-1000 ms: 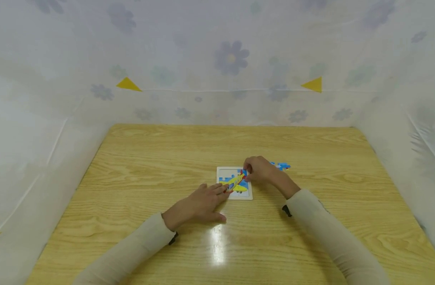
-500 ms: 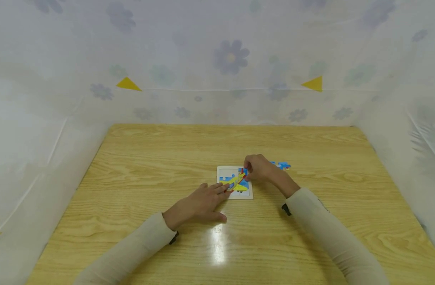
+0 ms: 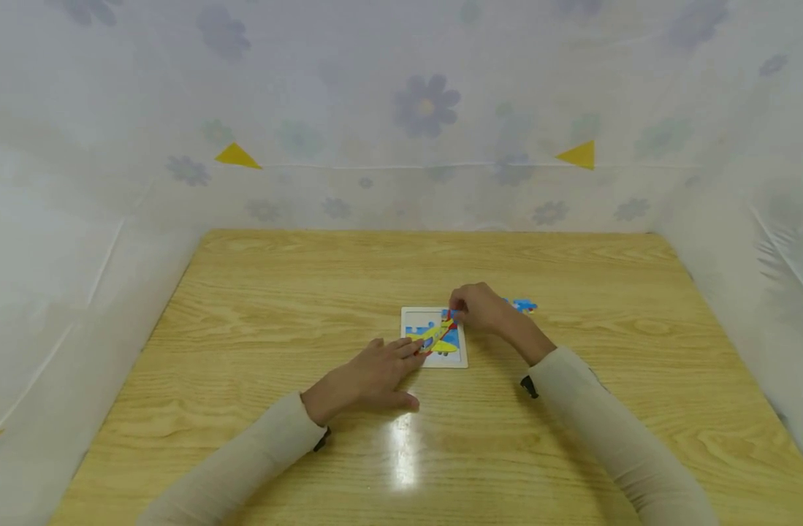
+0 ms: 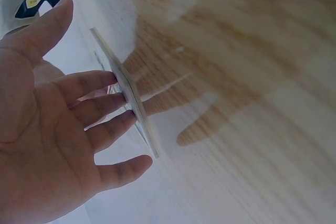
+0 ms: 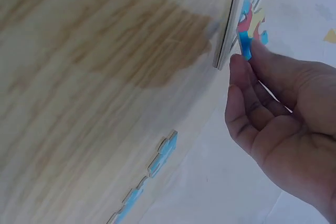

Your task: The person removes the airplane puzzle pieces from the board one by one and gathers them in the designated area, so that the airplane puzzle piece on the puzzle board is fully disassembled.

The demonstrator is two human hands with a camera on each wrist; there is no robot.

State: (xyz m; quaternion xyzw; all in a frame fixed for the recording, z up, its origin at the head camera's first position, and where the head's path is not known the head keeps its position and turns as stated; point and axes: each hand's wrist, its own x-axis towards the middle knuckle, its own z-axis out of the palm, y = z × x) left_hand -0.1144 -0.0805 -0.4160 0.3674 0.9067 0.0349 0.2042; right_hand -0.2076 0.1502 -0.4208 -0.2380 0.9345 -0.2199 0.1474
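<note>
A jigsaw puzzle in a white frame (image 3: 434, 309), showing a yellow airplane on blue, lies at the table's middle. My left hand (image 3: 373, 372) has its fingers outstretched, the tips resting on the puzzle's left side; in the left wrist view the fingers (image 4: 107, 135) reach the frame's edge. At the upper right corner my right hand (image 3: 481, 310) pinches a puzzle piece (image 5: 245, 43), blue, red and yellow, between thumb and forefinger. That piece is tilted at the frame's edge in the right wrist view. Its exact seating is hidden. The frame's upper left part shows bare backing.
Loose blue puzzle pieces (image 3: 523, 306) lie on the wooden table (image 3: 276, 292) to the right of the frame, partly behind the right hand. White flowered cloth (image 3: 375, 109) with yellow triangles encloses the back and sides.
The right hand has shifted slightly at the frame's upper right corner, and the piece there has turned a little and sits closer to the corner. The left hand has stayed in place.
</note>
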